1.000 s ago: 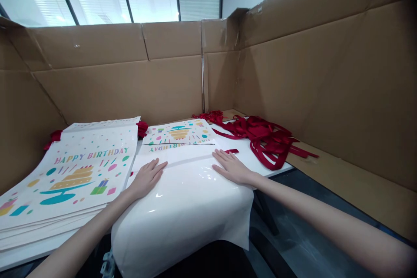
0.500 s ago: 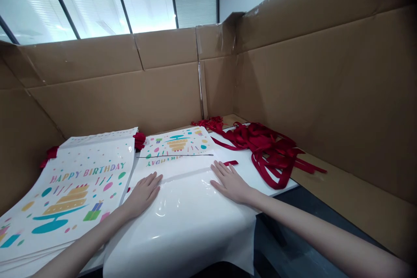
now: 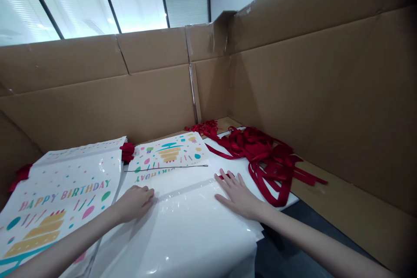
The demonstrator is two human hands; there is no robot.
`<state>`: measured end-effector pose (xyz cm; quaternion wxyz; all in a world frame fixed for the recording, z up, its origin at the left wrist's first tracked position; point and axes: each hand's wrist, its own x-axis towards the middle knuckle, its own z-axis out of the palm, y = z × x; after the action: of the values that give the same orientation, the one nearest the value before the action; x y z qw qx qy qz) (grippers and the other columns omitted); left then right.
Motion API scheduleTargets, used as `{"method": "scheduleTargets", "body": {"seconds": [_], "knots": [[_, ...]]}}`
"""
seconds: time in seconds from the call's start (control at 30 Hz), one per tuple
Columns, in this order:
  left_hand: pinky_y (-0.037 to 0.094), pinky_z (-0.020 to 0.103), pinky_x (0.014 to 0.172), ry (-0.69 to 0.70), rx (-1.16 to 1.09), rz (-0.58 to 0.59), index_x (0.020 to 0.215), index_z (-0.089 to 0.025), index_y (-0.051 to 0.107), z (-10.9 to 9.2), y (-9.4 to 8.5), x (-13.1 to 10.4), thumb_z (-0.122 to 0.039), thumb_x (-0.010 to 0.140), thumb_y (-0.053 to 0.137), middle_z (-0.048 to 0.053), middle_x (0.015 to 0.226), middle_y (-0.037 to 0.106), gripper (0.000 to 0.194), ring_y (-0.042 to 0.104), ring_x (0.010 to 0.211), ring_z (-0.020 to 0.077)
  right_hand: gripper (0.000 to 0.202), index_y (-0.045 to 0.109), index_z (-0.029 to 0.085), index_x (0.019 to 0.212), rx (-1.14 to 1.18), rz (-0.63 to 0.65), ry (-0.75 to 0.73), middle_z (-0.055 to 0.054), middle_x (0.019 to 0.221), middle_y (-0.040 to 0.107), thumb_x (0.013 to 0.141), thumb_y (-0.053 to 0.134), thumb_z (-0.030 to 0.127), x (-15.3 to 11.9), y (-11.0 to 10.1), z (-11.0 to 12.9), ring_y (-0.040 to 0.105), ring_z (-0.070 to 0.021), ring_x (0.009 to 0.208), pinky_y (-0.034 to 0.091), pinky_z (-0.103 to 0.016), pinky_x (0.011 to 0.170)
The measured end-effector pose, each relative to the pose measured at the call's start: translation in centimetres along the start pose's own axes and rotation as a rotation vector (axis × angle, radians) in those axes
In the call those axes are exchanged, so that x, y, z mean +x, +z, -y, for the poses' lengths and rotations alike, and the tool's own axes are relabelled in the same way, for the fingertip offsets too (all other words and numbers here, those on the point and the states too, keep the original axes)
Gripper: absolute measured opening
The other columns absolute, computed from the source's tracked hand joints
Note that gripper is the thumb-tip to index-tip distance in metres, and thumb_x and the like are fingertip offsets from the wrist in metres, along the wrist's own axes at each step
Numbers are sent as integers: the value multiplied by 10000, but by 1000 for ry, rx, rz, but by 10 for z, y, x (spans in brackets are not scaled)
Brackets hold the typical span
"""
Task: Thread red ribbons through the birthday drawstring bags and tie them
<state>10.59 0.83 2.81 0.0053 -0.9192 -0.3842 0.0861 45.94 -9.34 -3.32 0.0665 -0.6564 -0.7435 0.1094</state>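
A glossy white plastic sheet (image 3: 182,221) lies in front of me, its upper part folded over in a crosswise band. At its left edge rests my left hand (image 3: 137,203), fingers curled under; what they hold, if anything, is hidden. My right hand (image 3: 237,195) lies palm down on the sheet's right side, fingers spread, over a short red ribbon end (image 3: 226,176). Beyond the fold, a printed birthday sheet (image 3: 169,150) shows its cake upside down. A thin dark wire with a looped end (image 3: 182,167) lies across it.
At left lies a stack of "Happy Birthday" bags (image 3: 70,173) with bunched red ribbon (image 3: 127,152) at its sides. A tangle of red ribbons (image 3: 260,152) covers the right back. Cardboard walls (image 3: 156,91) enclose the back and right of the dark table (image 3: 302,230).
My left hand's flat fingers have curled in. My right hand has shifted over the red ribbon end. The white sheet's near part has moved, and sheet corners now show at its right.
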Motion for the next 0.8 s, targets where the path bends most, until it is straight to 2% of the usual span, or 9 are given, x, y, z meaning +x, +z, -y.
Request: {"method": "scheduleTargets", "body": {"seconds": [0.1, 0.23, 0.33, 0.47, 0.53, 0.6, 0.7, 0.8], "knots": [[441, 358, 707, 72, 105, 11, 737, -186, 619, -21, -24, 40, -276, 901, 314, 80, 774, 666, 358, 625, 705, 240, 774, 196, 196, 1479, 30, 1, 2, -137, 1523, 97, 871, 197, 674, -1, -1, 0, 65, -380, 1388, 76, -615, 1078], [424, 306, 687, 248, 37, -115, 799, -192, 628, -65, -49, 111, -261, 902, 337, 74, 818, 668, 316, 621, 737, 219, 726, 266, 198, 1462, 47, -90, -14, -118, 1520, 162, 889, 214, 641, -1, -5, -10, 86, -339, 1399, 87, -596, 1089], [425, 302, 696, 374, -76, -227, 894, -183, 636, -100, -61, 167, -224, 886, 371, 88, 897, 658, 268, 619, 764, 220, 616, 387, 212, 1408, 13, -251, 61, -103, 1491, 273, 917, 253, 560, -3, -17, -35, 181, -309, 1385, 153, -555, 1096], [428, 301, 756, 478, -145, -251, 953, -193, 635, -143, -67, 229, -184, 849, 425, 84, 965, 640, 235, 613, 843, 222, 446, 556, 199, 1247, -44, -507, 208, -124, 1352, 460, 904, 345, 389, -11, -40, -86, 376, -295, 1263, 304, -482, 1038], [430, 296, 766, 524, -188, -252, 970, -200, 631, -164, -67, 252, -198, 859, 421, 81, 980, 634, 237, 609, 865, 218, 416, 573, 193, 1214, -65, -591, 282, -121, 1279, 507, 874, 362, 306, -18, -50, -114, 433, -284, 1189, 362, -445, 987], [433, 294, 766, 566, -238, -242, 965, -203, 629, -184, -65, 268, -241, 879, 412, 77, 972, 634, 237, 606, 879, 217, 428, 570, 186, 1210, -85, -611, 368, -120, 1237, 525, 832, 377, 239, -26, -58, -140, 454, -286, 1141, 393, -430, 943], [442, 295, 750, 591, -321, -206, 986, -202, 622, -211, -59, 284, -314, 889, 424, 75, 972, 643, 247, 608, 892, 225, 460, 549, 165, 1229, -106, -546, 523, -136, 1204, 536, 798, 394, 207, -37, -66, -169, 469, -307, 1087, 415, -441, 879], [450, 296, 724, 566, -415, -161, 1038, -191, 600, -233, -47, 295, -374, 881, 455, 88, 999, 651, 281, 616, 896, 234, 426, 567, 173, 1206, -119, -455, 620, -150, 1133, 569, 825, 422, 297, -43, -68, -187, 487, -330, 1037, 420, -457, 820]]}}
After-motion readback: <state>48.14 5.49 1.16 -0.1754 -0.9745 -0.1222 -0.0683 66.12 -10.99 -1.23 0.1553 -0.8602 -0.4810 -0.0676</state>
